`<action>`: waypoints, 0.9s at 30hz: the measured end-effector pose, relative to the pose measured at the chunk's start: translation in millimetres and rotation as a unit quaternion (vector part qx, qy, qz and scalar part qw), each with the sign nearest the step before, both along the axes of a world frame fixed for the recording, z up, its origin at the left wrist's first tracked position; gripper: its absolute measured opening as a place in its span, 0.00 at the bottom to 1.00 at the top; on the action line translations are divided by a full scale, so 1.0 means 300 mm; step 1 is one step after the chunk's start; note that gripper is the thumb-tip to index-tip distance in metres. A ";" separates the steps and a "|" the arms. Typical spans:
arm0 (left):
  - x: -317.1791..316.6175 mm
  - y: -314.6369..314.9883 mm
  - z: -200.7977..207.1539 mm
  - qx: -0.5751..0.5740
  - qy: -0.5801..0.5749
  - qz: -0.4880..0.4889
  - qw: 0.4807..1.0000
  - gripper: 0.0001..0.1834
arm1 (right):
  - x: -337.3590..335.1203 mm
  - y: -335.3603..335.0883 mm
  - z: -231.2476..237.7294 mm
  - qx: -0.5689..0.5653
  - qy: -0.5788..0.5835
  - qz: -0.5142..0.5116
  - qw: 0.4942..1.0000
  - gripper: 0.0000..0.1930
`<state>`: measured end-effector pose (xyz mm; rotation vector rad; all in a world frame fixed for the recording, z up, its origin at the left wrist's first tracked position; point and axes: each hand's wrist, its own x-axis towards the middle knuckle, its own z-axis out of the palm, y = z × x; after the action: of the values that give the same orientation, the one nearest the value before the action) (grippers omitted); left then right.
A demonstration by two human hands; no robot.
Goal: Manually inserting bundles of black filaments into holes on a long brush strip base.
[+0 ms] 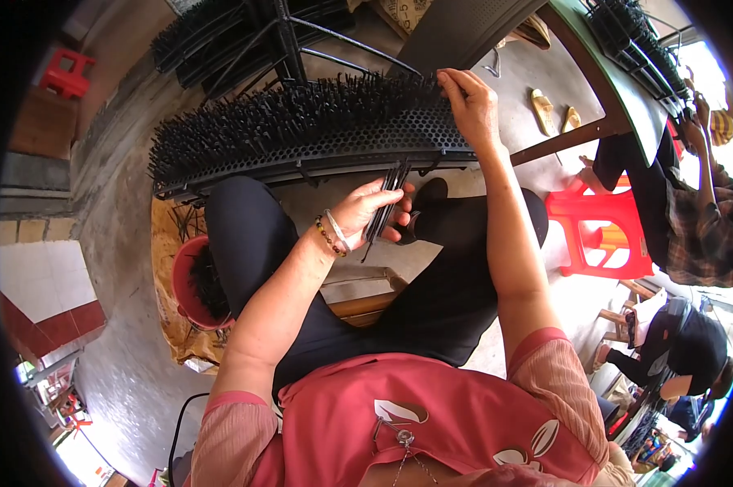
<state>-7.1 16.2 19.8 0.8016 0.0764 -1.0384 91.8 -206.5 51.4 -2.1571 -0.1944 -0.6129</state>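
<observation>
Across my knees' far side stretches a long black rack with a perforated mesh panel (pixel 358 140). Many thin black sticks (pixel 277 118) stand upright in it, packed close together. My left hand (pixel 354 213) is wrapped round a loose bundle of similar thin black sticks (pixel 389 195), held in front of the rack, above my lap. At the rack's right end, my right hand (pixel 473 105) has thumb and forefinger pinched together just by the standing sticks. Whatever lies between those fingertips is too small to make out.
A red bucket (pixel 189 280) of black sticks stands by my left knee on brown sheeting (pixel 171 325). Red plastic stools (pixel 598 227) and a green-topped table (pixel 626 73) are to the right. Other people (pixel 699 219) sit working there. Slippers (pixel 542 112) lie on the floor.
</observation>
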 end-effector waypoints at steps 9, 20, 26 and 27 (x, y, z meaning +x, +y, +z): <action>0.004 0.004 0.008 -0.009 0.016 -0.020 1.000 0.12 | -0.007 0.018 0.019 -0.051 -0.046 0.026 0.997 0.07; 0.007 -0.010 -0.041 -0.024 0.004 0.000 1.000 0.11 | -0.017 0.045 -0.030 -0.119 -0.102 -0.068 0.985 0.07; 0.002 0.005 -0.021 0.007 -0.003 0.008 1.000 0.11 | -0.028 0.074 -0.015 -0.207 -0.082 -0.046 0.974 0.08; 0.004 0.007 -0.020 0.003 -0.006 -0.002 1.000 0.11 | -0.030 0.077 -0.008 -0.227 -0.088 -0.051 0.969 0.08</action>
<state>-5.9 18.1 13.8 0.8132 0.0683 -1.0369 82.9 -183.5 49.1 -2.5631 -0.3491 -0.8906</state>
